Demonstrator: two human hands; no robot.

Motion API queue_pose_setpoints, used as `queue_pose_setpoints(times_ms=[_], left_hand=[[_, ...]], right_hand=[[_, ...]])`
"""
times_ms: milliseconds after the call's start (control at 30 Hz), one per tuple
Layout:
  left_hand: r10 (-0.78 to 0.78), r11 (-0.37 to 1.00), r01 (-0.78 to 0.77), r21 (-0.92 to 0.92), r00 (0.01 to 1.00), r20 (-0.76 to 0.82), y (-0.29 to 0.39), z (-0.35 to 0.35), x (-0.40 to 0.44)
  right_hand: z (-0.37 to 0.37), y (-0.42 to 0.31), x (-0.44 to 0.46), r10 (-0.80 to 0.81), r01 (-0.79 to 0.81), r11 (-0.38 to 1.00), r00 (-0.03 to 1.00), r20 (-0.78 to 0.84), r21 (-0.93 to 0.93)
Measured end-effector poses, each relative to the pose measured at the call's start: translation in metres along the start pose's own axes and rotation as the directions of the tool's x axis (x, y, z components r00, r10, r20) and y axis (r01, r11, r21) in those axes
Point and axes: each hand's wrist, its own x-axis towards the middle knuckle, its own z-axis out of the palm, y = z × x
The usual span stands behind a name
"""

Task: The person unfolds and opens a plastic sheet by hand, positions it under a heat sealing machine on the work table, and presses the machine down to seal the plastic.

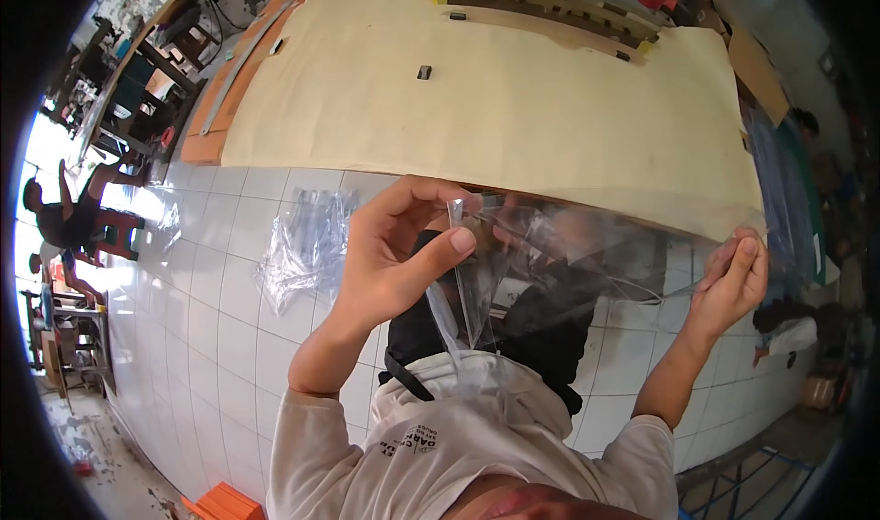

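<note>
A clear plastic sheet [550, 245], perhaps a bag, is stretched in front of my body, between my lap and the table edge. My left hand [399, 245] is closed on its left edge, thumb and fingers pinching near a folded strip. On the other side my right hand [738, 268] grips the right end with its fingers curled in. A loose flap of the plastic hangs toward my shirt. My dark trousers show through it. Whether the film is a single layer or double, I cannot tell.
Beyond my hands lies a table [495, 98] covered in cream paper, with small dark blocks [424, 72] on it. A slotted wooden bar [545, 11] sits at its far side, a metal ruler [240, 76] at left. More plastic film [307, 245] lies left. A person [78, 208] sits far left.
</note>
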Motion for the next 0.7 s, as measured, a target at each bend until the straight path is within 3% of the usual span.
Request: queue_pose_setpoints(times_ms=[200, 267, 367, 600, 700], left_hand=[[0.109, 0.989, -0.094, -0.11, 0.983, 0.144, -0.007, -0.013, 0.008], [0.213, 0.973, -0.189, -0.131, 0.954, 0.21, -0.01, -0.016, 0.012], [0.285, 0.958, -0.275, -0.075, 0.918, 0.276, -0.019, -0.025, 0.02], [0.293, 0.953, -0.304, 0.011, 0.924, 0.245, -0.025, -0.029, 0.028], [0.358, 0.918, -0.386, 0.088, 0.904, 0.232, -0.027, -0.029, 0.031]], right_hand=[[-0.001, 0.004, -0.001, 0.023, -0.022, 0.999, 1.0, -0.011, 0.046], [-0.003, 0.007, -0.001, 0.034, -0.034, 0.998, 0.999, 0.004, 0.056], [-0.004, 0.007, -0.001, 0.053, -0.055, 0.996, 0.998, 0.023, 0.077], [-0.007, 0.006, 0.001, 0.061, -0.066, 0.99, 0.997, 0.046, 0.122], [-0.009, 0.007, 0.001, 0.06, -0.063, 0.989, 0.998, 0.031, 0.131]])
